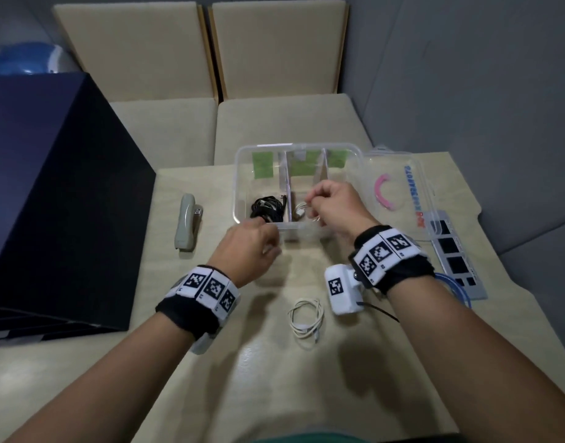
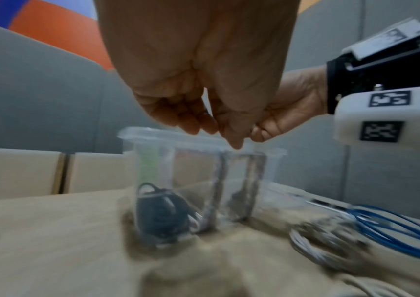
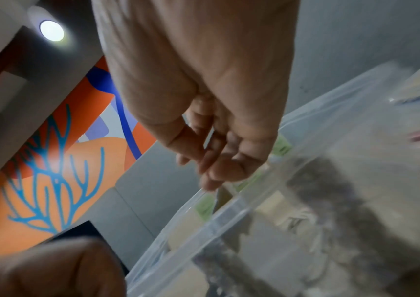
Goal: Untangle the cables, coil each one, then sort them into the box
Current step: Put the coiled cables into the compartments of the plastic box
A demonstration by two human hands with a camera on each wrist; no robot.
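We see right hand pinching a white cable over the box's middle compartment, left hand loosely curled, empty, at its near rim.

Over the clear divided box, the right hand pinches a white cable above the middle compartment, while the left hand hovers at the near rim beside the coiled black cable.

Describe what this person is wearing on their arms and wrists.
Both forearms are bare, with no sleeves. Each wrist carries a black band wrapped in a row of white squares printed with black pixel-pattern markers; the left band matches it. A white boxy camera housing with its own marker hangs under the right wrist, trailing a thin black cable. A similar white housing peeks from under the left wrist.
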